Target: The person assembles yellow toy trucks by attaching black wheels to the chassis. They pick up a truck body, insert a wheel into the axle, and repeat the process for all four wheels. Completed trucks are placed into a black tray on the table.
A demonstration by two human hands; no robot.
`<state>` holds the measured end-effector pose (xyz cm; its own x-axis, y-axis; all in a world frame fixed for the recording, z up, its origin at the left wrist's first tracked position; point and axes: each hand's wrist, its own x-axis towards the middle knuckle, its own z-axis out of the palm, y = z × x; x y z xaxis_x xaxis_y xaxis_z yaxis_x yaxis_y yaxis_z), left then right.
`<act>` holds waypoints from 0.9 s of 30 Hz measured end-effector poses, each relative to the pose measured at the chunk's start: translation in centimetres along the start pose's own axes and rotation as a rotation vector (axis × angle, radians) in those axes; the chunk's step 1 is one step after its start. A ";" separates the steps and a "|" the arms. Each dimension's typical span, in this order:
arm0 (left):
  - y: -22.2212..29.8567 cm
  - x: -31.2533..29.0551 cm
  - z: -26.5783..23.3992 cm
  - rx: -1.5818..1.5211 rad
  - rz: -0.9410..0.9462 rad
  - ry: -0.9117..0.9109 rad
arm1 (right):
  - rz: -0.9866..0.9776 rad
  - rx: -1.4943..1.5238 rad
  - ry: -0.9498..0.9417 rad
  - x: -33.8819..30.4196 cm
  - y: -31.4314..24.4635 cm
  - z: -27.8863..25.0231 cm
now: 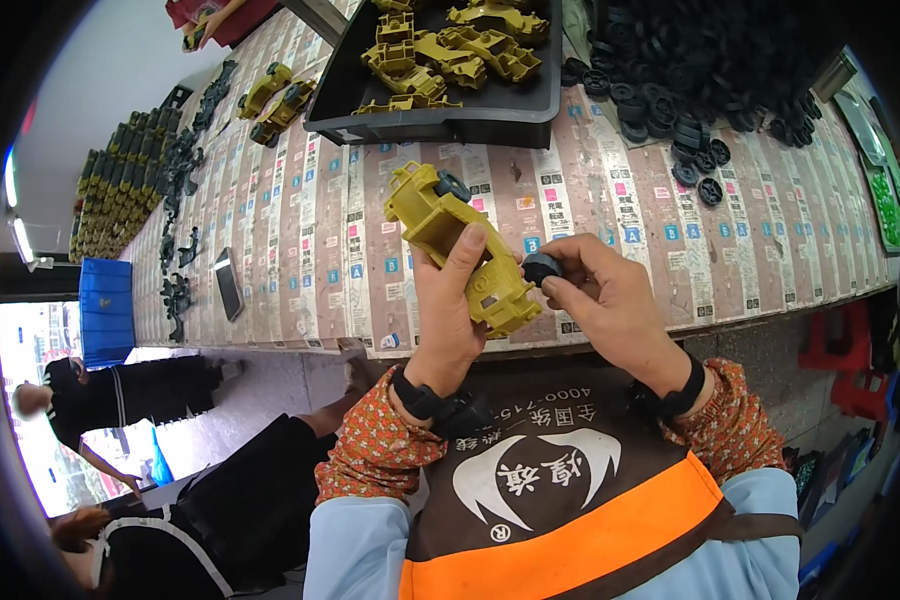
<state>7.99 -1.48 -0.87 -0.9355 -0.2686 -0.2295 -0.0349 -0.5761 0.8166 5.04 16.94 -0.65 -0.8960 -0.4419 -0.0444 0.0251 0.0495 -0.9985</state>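
Note:
My left hand [442, 312] is wrapped round a mustard-yellow plastic toy car body [432, 222], its thumb laid along the near side. The body is tilted above the table, in front of me. One black wheel [454, 186] sits on its far right side. Between thumb and fingers, my right hand [618, 305] pinches another black toy wheel [540, 268] against the body's near right side. Whether this wheel is seated on the body cannot be made out.
A black tray [440, 126] of yellow car bodies stands beyond my hands, with a heap of loose black wheels [705, 60] to its right. Leftward lie dark parts, a phone [228, 284], and stacked yellow cars [120, 185]. A blue bin [106, 312] adjoins the table; people are at left.

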 end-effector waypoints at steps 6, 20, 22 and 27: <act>-0.4 -0.6 0.8 0.074 0.166 0.031 | 0.050 0.026 0.009 -1.0 -0.1 1.0; -1.3 -1.2 0.3 0.154 0.353 0.024 | -0.102 -0.088 -0.029 -2.6 0.3 2.5; -1.8 -1.5 0.5 0.105 0.370 0.024 | -0.084 -0.053 -0.040 -2.7 0.5 2.2; -3.5 -0.7 0.4 0.116 0.382 0.136 | -0.065 -0.149 -0.090 -2.6 -1.3 1.1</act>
<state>8.68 1.05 -3.37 -0.8344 -0.5497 0.0399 0.2590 -0.3270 0.9089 7.86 17.07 0.68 -0.8500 -0.5266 0.0111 -0.1037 0.1467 -0.9837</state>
